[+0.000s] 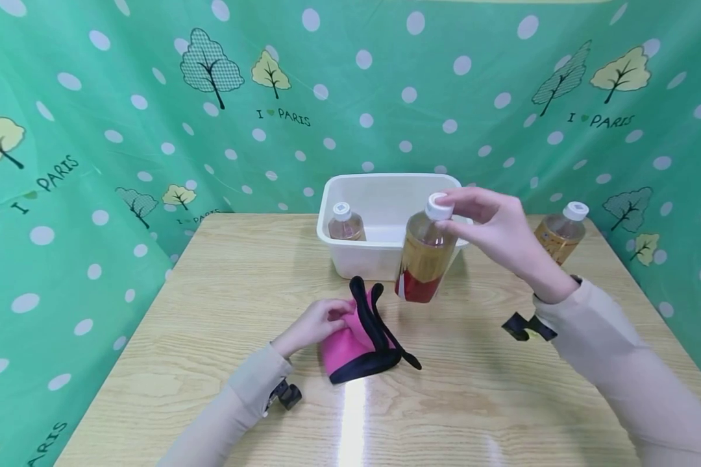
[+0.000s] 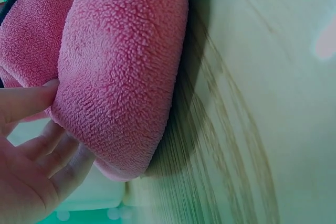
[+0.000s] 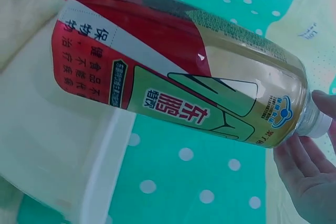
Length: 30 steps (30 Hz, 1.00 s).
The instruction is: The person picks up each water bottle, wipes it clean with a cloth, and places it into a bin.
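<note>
A drink bottle [image 1: 425, 256] with a gold and red label and a white cap hangs tilted in front of the white bin's right side. My right hand [image 1: 491, 224] pinches it at the cap and neck; the right wrist view shows the bottle [image 3: 178, 72] lengthwise, with thumb and fingers around its neck. On the table stands a pink fleece pouch [image 1: 344, 347] with black trim and a black strap. My left hand [image 1: 318, 324] pinches the pouch's left side. In the left wrist view the thumb presses into a fold of the pink fabric [image 2: 118, 77].
A white plastic bin [image 1: 356, 259] stands at the table's back, with another capped bottle [image 1: 347, 226] inside at its left. A third bottle [image 1: 561, 235] stands at the back right, partly behind my right forearm. Green dotted cloth [image 1: 292, 155] hangs behind the wooden table [image 1: 222, 285].
</note>
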Each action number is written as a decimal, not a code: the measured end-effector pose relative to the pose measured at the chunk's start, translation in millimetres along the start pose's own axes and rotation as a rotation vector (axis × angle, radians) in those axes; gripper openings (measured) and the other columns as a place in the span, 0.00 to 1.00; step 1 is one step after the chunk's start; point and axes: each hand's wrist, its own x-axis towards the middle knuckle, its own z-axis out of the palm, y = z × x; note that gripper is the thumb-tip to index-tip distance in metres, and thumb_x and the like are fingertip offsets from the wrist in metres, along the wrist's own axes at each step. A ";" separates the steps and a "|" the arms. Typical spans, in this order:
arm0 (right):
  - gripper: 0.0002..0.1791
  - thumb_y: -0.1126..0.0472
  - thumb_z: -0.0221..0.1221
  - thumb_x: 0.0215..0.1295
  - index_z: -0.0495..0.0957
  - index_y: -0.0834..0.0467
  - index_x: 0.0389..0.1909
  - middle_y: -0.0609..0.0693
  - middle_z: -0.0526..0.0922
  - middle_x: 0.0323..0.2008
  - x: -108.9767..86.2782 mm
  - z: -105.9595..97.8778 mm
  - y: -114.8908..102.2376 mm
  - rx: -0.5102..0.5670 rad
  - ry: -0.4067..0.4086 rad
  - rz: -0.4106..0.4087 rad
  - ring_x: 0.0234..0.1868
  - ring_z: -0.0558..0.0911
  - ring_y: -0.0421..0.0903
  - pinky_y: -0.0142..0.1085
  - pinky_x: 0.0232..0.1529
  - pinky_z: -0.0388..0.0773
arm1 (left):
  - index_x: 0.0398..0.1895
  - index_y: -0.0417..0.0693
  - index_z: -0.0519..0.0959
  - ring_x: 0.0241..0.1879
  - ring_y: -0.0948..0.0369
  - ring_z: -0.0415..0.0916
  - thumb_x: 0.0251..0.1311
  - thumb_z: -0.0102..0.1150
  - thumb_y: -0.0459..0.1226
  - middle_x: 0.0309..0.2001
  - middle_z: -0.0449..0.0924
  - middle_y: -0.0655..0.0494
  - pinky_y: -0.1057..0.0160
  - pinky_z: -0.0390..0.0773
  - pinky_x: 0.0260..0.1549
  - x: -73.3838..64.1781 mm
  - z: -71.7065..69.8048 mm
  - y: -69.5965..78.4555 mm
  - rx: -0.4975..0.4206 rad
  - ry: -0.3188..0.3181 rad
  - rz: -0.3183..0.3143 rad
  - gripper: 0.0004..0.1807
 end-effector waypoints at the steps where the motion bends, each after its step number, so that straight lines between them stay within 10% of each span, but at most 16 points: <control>1: 0.17 0.68 0.61 0.50 0.76 0.64 0.44 0.50 0.78 0.46 3.4 -1.7 -2.6 -0.011 -0.001 0.009 0.46 0.78 0.40 0.30 0.47 0.73 | 0.39 0.33 0.77 0.46 0.50 0.74 0.49 0.53 0.23 0.48 0.74 0.38 0.62 0.74 0.45 -0.4 -0.5 -0.2 0.005 0.000 0.004 0.12; 30: 0.19 0.58 0.64 0.49 0.76 0.55 0.45 0.51 0.80 0.43 96.6 -7.7 -38.3 -0.080 -0.079 0.166 0.43 0.79 0.42 0.37 0.46 0.74 | 0.37 0.36 0.78 0.45 0.51 0.74 0.50 0.55 0.24 0.48 0.75 0.41 0.60 0.74 0.44 -7.4 -7.2 -1.9 0.030 -0.017 0.011 0.10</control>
